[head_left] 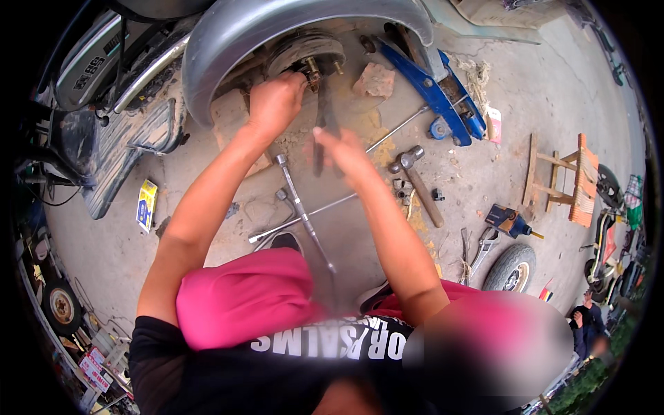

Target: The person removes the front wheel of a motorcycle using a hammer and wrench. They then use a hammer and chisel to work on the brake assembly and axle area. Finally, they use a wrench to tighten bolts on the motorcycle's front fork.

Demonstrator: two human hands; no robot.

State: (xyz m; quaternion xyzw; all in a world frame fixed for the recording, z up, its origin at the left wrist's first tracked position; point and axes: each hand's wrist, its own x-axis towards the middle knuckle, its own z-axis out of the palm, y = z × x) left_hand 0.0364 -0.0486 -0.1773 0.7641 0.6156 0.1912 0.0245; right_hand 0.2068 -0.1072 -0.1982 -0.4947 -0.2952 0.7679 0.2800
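Observation:
A wheel hub [308, 50] with bare studs shows under the grey fender [232, 43] of a vehicle. My left hand [277, 104] is at its lower edge, fingers closed near a brassy stud; what they pinch is hidden. Just below and to the right, my right hand [340, 151] is smeared by motion. It grips a long, dark, flat-looking tool [322, 114] that reaches up toward the hub; the blur hides its exact kind. On the ground between my arms lies a four-way lug wrench [297, 197].
A blue floor jack [432, 93] stands under the fender's right end, near a broken brick [373, 81]. Right of my right forearm lie a ball-peen hammer [418, 183], a dark bottle [508, 220], an adjustable wrench [484, 247] and a small wheel [512, 271]. A wooden stool [583, 181] lies farther right.

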